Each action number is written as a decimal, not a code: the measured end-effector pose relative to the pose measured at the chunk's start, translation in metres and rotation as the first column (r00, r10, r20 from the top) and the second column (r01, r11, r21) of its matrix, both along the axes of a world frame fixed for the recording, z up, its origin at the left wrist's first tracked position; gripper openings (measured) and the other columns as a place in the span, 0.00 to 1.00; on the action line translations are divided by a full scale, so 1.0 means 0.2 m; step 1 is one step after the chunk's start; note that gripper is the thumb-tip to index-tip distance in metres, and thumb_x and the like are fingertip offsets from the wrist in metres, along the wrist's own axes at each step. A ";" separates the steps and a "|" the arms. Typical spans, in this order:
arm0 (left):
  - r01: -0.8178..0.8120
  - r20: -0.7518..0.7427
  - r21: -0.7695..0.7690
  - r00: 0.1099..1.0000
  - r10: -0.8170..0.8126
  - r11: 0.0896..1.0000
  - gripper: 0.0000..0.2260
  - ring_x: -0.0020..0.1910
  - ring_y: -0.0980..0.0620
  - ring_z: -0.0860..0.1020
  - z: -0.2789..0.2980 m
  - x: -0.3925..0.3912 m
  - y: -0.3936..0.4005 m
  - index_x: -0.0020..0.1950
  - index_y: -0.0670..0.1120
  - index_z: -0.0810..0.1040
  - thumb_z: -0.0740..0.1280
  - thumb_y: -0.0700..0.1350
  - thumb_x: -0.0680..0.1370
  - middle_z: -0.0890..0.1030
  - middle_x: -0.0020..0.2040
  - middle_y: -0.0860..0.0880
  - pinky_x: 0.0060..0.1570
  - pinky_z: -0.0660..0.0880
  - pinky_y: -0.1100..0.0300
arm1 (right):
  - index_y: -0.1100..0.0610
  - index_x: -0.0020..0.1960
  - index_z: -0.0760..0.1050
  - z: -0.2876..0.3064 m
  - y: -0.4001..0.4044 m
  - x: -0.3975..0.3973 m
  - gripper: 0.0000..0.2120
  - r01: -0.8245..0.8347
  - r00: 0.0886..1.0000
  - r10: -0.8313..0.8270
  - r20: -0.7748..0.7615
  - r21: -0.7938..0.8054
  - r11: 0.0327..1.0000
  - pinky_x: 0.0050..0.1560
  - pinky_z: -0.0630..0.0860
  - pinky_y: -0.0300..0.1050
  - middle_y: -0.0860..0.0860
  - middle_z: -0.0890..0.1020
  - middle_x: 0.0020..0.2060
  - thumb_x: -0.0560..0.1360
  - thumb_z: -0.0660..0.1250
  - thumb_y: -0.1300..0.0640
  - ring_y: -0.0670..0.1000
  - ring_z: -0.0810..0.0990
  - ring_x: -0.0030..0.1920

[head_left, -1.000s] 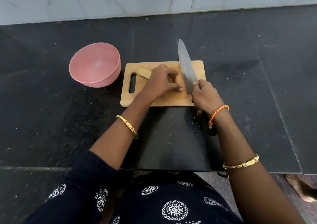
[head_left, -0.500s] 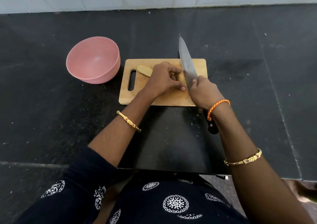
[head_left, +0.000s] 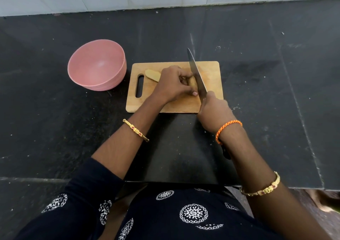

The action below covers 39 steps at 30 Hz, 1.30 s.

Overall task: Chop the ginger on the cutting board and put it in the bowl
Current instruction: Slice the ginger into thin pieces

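The ginger [head_left: 152, 74] is lying on the wooden cutting board [head_left: 211, 70], its pale end poking out toward the board's handle slot. The left hand [head_left: 173, 85] is pressing down on it, fingers [head_left: 185, 74] curled round the piece. The right hand [head_left: 214, 111] is gripping the knife [head_left: 196, 74] at the board's near edge, fingers wrapped tight round the handle, the blade slanting across the board just beside the left knuckles. The pink bowl [head_left: 97, 64] is sitting on the dark table [head_left: 257, 46] just beside the board's handle end.

ginger [head_left: 152, 75] — mostly under left hand [head_left: 173, 85]
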<state>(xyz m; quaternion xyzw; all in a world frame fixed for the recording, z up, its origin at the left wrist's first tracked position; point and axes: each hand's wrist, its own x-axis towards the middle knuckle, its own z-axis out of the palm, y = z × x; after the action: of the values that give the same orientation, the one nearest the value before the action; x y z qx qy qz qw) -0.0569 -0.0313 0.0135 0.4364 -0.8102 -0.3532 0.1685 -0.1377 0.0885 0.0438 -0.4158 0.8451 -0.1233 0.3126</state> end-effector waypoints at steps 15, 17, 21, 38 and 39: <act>-0.084 -0.045 0.063 0.995 0.087 0.995 0.28 0.40 0.57 0.77 -0.01 0.00 0.02 0.56 0.40 0.81 0.81 0.46 0.59 0.83 0.47 0.45 0.41 0.74 0.70 | 0.53 0.35 0.61 0.06 0.11 -0.08 0.16 0.104 0.988 -0.077 0.132 -0.212 0.972 0.39 0.62 0.43 0.56 0.73 0.40 0.81 0.51 0.54 0.55 0.70 0.40; -0.098 -0.056 0.069 0.993 0.102 0.993 0.28 0.39 0.58 0.77 -0.01 0.00 0.02 0.56 0.40 0.81 0.81 0.46 0.59 0.83 0.46 0.46 0.40 0.73 0.71 | 0.53 0.36 0.62 0.05 0.05 -0.10 0.15 0.104 0.988 -0.078 0.137 -0.201 0.974 0.41 0.62 0.43 0.58 0.73 0.43 0.81 0.51 0.54 0.55 0.70 0.41; -0.103 -0.070 0.065 0.992 0.108 0.993 0.27 0.41 0.57 0.78 -0.02 0.00 0.03 0.56 0.40 0.81 0.81 0.45 0.59 0.82 0.47 0.47 0.42 0.75 0.69 | 0.56 0.43 0.66 0.03 -0.02 -0.12 0.12 0.086 0.988 -0.059 0.140 -0.193 0.977 0.40 0.63 0.43 0.57 0.73 0.45 0.81 0.50 0.53 0.51 0.70 0.36; -0.088 -0.130 0.066 0.987 0.096 0.994 0.24 0.40 0.56 0.77 -0.02 0.01 0.03 0.55 0.40 0.81 0.80 0.42 0.61 0.80 0.43 0.50 0.43 0.77 0.67 | 0.61 0.60 0.69 0.05 -0.11 -0.08 0.14 -0.005 0.998 0.012 0.062 -0.114 0.993 0.54 0.74 0.53 0.60 0.73 0.52 0.81 0.54 0.54 0.61 0.76 0.52; -0.087 -0.134 0.063 0.986 0.095 0.994 0.24 0.40 0.56 0.77 -0.03 0.01 0.03 0.55 0.39 0.81 0.80 0.41 0.61 0.80 0.43 0.49 0.43 0.77 0.67 | 0.61 0.60 0.68 0.05 -0.11 -0.06 0.14 -0.009 0.999 0.014 0.045 -0.108 0.994 0.55 0.74 0.54 0.61 0.74 0.53 0.81 0.55 0.54 0.62 0.76 0.54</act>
<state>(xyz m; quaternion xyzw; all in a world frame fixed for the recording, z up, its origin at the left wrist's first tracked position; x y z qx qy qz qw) -0.0540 -0.0256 0.0081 0.4523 -0.7657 -0.3970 0.2270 -0.1506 0.0671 0.0545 -0.4341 0.8273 -0.1765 0.3098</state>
